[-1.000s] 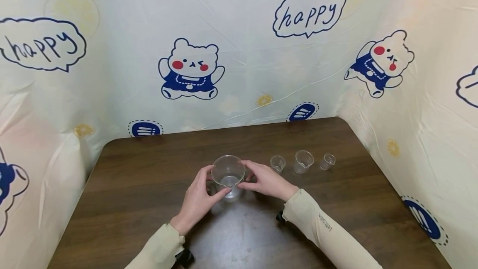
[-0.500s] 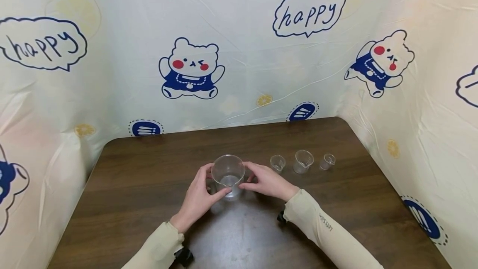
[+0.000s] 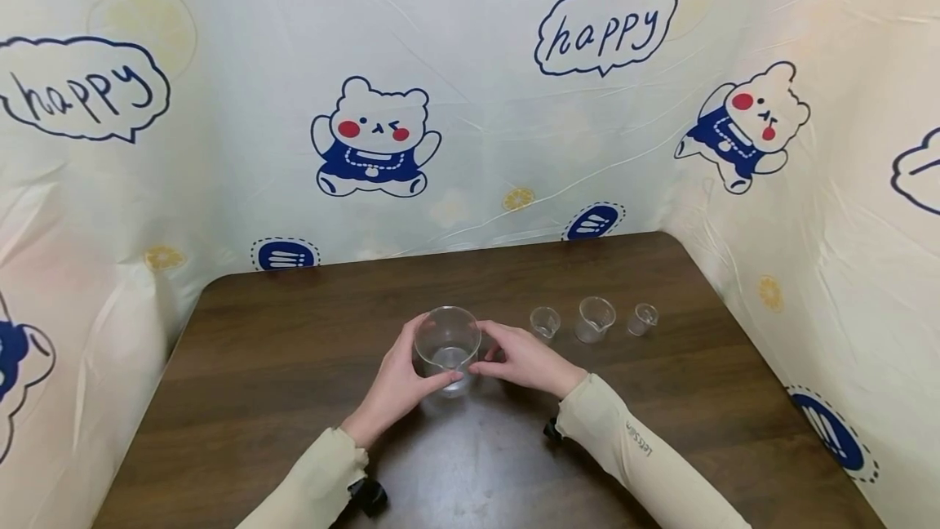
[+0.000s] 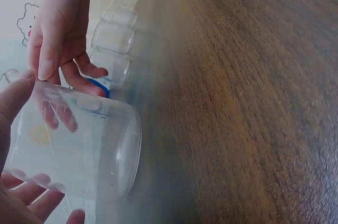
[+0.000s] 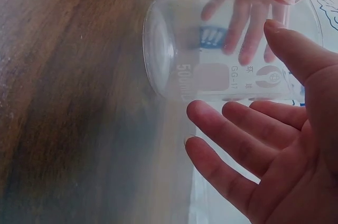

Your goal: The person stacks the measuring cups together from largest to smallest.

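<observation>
A large clear glass beaker [image 3: 450, 345] stands upright between both hands near the middle of the brown table [image 3: 279, 398]. The left hand [image 3: 396, 386] grips its left side, thumb at the front near the rim. From the right, the right hand [image 3: 525, 359] holds the beaker between thumb and fingers. White print, partly reading 500, shows on the beaker [image 5: 216, 78] in the right wrist view. The left wrist view has the right hand [image 4: 63, 34] at the far side of the beaker [image 4: 90, 145].
Three smaller glass beakers stand in a row to the right: one small [image 3: 545, 323], one medium [image 3: 596, 321] and one small [image 3: 643, 320]. Behind the table hangs a pale curtain [image 3: 477, 104] printed with bears and the word happy.
The left hand has shifted slightly on the beaker, its thumb now further right along the front. The beaker and the right hand look nearly unmoved.
</observation>
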The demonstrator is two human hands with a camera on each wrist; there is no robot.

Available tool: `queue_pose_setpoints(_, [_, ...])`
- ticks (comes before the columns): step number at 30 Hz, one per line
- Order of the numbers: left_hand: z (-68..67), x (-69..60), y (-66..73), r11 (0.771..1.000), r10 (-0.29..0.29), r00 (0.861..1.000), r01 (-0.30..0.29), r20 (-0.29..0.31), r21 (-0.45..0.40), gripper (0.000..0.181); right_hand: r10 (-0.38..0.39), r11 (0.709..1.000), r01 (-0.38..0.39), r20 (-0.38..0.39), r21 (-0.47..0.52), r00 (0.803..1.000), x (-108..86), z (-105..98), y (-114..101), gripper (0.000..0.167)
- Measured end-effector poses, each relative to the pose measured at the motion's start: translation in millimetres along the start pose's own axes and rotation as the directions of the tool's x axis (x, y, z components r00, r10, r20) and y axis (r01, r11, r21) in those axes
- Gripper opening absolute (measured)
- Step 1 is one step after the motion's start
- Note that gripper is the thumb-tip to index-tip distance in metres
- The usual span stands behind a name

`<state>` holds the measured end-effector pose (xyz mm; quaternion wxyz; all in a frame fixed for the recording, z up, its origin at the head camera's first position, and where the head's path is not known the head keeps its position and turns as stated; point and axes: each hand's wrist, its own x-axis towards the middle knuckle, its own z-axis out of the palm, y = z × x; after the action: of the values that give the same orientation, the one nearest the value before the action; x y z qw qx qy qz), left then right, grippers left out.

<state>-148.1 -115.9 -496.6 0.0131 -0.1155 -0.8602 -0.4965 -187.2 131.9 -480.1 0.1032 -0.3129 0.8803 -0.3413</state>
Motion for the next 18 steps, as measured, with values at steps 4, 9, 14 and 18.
queue_pose_setpoints(4, [0.8,-0.7,-0.7,1.0,0.001,1.0,-0.001,-0.006,0.002,0.096,-0.01,1.0,0.01,0.005,-0.004,1.0,-0.1,-2.1,0.2,0.063])
queue_pose_setpoints(9, [1.1,-1.2,-1.7,1.0,-0.011,1.0,0.011,-0.007,0.001,0.096,0.006,0.999,-0.006,0.005,-0.047,1.0,-4.1,-9.1,-0.7,0.059])
queue_pose_setpoints(14, [0.9,-1.7,-1.0,1.0,-0.024,1.0,0.024,-0.008,-0.012,0.096,0.02,0.997,-0.02,-0.005,-0.074,1.0,-12.3,-21.6,-0.3,0.052])
queue_pose_setpoints(18, [0.9,-2.4,-0.6,0.999,-0.043,0.999,0.043,-0.001,-0.014,0.097,0.009,0.996,-0.012,-0.029,-0.091,1.0,-22.1,-31.5,2.5,0.048])
